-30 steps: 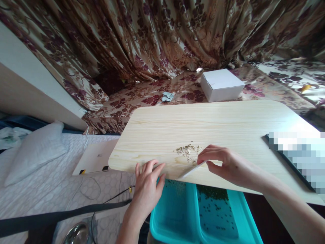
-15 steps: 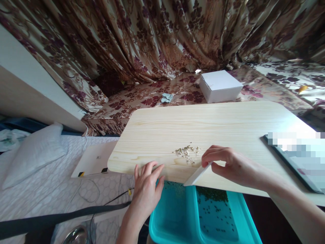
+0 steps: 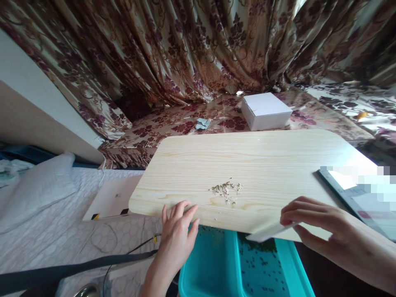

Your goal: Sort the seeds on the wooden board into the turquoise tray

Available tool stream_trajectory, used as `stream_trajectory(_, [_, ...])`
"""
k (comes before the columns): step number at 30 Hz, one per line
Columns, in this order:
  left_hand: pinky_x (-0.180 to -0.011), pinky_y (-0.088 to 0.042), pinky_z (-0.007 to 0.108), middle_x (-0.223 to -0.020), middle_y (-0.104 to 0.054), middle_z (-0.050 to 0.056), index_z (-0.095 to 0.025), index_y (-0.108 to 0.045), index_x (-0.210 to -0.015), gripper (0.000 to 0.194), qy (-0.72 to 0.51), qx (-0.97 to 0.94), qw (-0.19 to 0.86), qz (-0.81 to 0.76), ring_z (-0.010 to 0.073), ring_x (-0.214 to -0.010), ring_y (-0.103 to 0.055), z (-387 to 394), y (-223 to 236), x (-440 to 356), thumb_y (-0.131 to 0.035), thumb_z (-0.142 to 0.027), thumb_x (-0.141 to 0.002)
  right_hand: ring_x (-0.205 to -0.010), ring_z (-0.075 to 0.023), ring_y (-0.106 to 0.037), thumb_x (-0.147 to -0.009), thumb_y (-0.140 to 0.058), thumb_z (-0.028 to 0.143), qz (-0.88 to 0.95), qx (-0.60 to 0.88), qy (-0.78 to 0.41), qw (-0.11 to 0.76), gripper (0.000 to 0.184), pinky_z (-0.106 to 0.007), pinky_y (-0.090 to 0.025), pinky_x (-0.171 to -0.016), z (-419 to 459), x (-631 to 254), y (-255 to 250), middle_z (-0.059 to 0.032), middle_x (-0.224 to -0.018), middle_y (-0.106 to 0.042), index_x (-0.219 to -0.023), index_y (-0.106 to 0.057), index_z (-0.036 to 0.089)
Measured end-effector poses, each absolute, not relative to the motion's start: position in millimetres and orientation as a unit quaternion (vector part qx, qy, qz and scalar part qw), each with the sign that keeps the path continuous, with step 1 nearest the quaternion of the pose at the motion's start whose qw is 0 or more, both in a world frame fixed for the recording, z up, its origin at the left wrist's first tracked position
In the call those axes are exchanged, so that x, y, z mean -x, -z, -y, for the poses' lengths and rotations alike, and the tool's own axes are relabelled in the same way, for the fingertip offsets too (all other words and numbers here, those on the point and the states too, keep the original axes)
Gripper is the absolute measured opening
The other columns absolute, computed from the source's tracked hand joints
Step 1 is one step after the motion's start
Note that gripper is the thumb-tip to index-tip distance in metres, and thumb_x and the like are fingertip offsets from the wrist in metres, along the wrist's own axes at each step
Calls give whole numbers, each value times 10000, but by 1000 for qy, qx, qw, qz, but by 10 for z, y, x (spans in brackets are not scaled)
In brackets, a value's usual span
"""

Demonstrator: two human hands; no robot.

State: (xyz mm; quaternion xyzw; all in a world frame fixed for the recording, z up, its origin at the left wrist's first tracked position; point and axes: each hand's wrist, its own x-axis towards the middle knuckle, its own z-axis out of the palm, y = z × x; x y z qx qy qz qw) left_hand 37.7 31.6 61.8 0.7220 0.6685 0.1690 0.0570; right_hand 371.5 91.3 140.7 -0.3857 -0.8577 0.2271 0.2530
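A flat white strip [image 3: 266,233], blurred by motion, is pinched in my right hand [image 3: 318,220]; its far end reaches over the table's front edge, above the right compartment of a turquoise tray [image 3: 233,264]. My left hand [image 3: 177,231] rests with spread fingers on the front edge of the pale wooden table [image 3: 185,165] and holds nothing. Between the hands, a small scattered pile of green and whitish grains [image 3: 227,191] lies on the tabletop. Dark green bits [image 3: 260,255] are in the tray's right compartment. Fine specks show in the left one, near the table edge.
A dark-edged tablet [image 3: 355,198] lies at the table's right. Behind the table stand a white box [image 3: 266,110] and a folded pale cloth [image 3: 202,123] on a floral cover. A bed with a pillow [image 3: 40,189] and a laptop [image 3: 114,198] is at left.
My right hand has moved right with the white strip, which has swung from the tray's middle divider to above its right compartment. My left hand stays at the table edge.
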Motion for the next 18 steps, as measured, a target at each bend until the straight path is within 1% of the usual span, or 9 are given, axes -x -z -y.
stream_trajectory(2, [-1193,-287,673,-1261,-684,90,-270,-709,-1245,356,-165,-721,63,-670,292,-1188,-643,-318,-632,-379,-529,-188,-949,-744,-235,-775,-917,-619,345,829,424,-212,295,176,-306,-654,-623,-823,-3687,-1329,-46,-917,-813,-931,-792,318])
stream_trajectory(4, [-1176,-290,702,-1266,-682,95,-265,-702,-1250,355,-158,-720,74,-672,299,-1198,-638,-322,-653,-382,-519,-186,-956,-672,-223,-769,-928,-610,392,797,456,-238,315,211,-271,-635,-558,-746,-3611,-1228,-39,-858,-817,-974,-793,297])
stream_trajectory(6, [-1168,-285,718,-1271,-680,99,-263,-698,-1249,357,-151,-717,86,-675,300,-1206,-633,-328,-672,-382,-504,-176,-963,-584,-215,-751,-929,-606,433,765,487,-279,315,250,-256,-611,-495,-692,-3512,-1126,-27,-796,-816,-1002,-785,273])
stream_trajectory(9, [-1169,-283,716,-1271,-679,97,-267,-704,-1235,383,-150,-713,99,-677,297,-1204,-634,-336,-684,-375,-473,-134,-961,-586,-221,-756,-934,-591,470,731,522,-324,296,304,-262,-604,-483,-669,-3389,-999,-22,-852,-831,-1072,-764,261])
stream_trajectory(10, [-1171,-286,711,-1272,-678,96,-271,-705,-1236,399,-152,-713,101,-678,295,-1202,-635,-338,-682,-373,-464,-119,-956,-588,-225,-756,-935,-584,480,725,530,-329,292,321,-267,-601,-481,-677,-3366,-968,-22,-850,-831,-1085,-759,257])
stream_trajectory(14, [-1180,-289,693,-1279,-673,92,-284,-705,-1237,429,-161,-709,105,-678,292,-1208,-630,-337,-671,-364,-452,-94,-946,-519,-216,-720,-919,-577,506,717,545,-316,298,363,-276,-577,-450,-760,-3366,-892,-19,-738,-809,-1067,-755,227])
stream_trajectory(18, [-1171,-282,707,-1289,-668,102,-273,-701,-1233,424,-156,-709,116,-678,293,-1217,-623,-344,-673,-356,-436,-94,-955,-519,-214,-711,-903,-578,520,706,559,-311,304,411,-283,-579,-459,-853,-3365,-846,-41,-754,-812,-1079,-759,195])
